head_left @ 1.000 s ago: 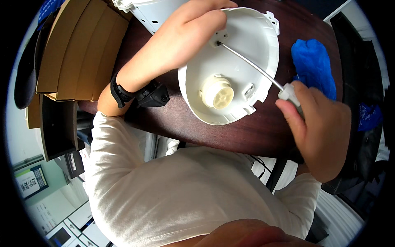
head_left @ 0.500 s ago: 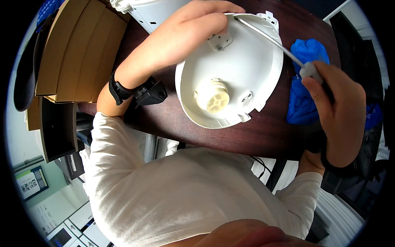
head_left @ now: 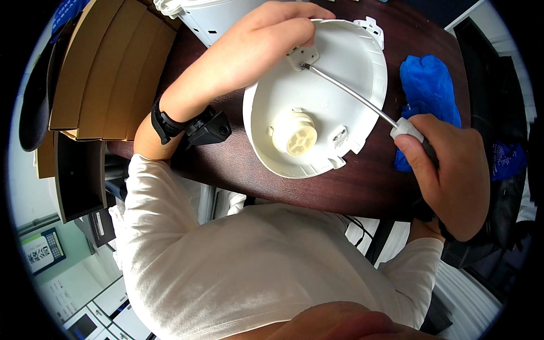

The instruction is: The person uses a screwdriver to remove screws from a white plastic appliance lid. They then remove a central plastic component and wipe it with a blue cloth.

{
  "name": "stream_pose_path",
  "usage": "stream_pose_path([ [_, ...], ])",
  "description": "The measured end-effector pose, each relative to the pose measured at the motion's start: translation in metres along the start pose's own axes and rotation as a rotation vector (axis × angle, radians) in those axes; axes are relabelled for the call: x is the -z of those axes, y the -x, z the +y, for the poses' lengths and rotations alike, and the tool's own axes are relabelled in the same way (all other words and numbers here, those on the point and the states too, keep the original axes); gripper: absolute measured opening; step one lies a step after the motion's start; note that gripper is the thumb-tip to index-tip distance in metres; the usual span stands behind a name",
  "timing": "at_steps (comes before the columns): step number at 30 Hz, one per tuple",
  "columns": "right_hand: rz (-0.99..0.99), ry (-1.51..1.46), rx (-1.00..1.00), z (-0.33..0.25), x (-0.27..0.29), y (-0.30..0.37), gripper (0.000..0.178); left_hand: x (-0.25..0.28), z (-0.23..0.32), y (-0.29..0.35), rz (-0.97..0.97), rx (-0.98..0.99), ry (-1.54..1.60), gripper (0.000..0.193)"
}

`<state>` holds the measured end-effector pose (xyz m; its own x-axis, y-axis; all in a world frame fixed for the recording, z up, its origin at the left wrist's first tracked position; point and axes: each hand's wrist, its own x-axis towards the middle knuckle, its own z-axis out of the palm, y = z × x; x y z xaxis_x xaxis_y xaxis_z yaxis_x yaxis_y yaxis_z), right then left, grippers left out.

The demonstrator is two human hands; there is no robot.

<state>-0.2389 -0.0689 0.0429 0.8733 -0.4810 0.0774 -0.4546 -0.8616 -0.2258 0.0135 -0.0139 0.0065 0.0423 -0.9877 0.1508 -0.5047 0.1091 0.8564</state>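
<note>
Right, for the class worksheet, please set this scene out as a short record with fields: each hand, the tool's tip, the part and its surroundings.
Left hand: holds the far rim of the white oval plastic shell
Right hand: grips a screwdriver by its handle
Tip: at a screw inside the shell; contact unclear
Inside shell: cream round fitting
Right of shell: blue cloth on dark reddish-brown table

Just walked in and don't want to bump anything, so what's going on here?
A person's left hand holds the far rim of a white plastic shell. Their right hand holds a screwdriver, its tip at a small white mount inside the shell; whether it is seated there isn't clear. A blue cloth lies on the dark table.
</note>
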Motion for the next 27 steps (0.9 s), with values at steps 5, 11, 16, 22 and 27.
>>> stream_pose_path([
  [5,-0.010,-0.065,-0.031,-0.004,0.000,0.001,0.022,-0.002,-0.003,0.000,0.020,0.014,0.034,0.043],
  [11,-0.031,-0.138,-0.062,-0.010,-0.003,0.002,0.018,-0.004,0.001,0.003,0.113,0.053,0.019,0.044],
  [16,-0.025,-0.166,-0.126,-0.017,-0.003,0.003,0.017,-0.008,0.001,-0.001,0.155,-0.080,0.050,0.045],
  [22,0.157,0.220,-0.065,-0.021,-0.018,0.001,0.025,-0.001,-0.007,0.002,0.116,-0.094,0.102,0.043],
  [27,0.313,0.461,-0.002,-0.004,-0.008,-0.007,0.033,-0.001,-0.006,-0.001,0.107,-0.135,0.102,0.044],
])
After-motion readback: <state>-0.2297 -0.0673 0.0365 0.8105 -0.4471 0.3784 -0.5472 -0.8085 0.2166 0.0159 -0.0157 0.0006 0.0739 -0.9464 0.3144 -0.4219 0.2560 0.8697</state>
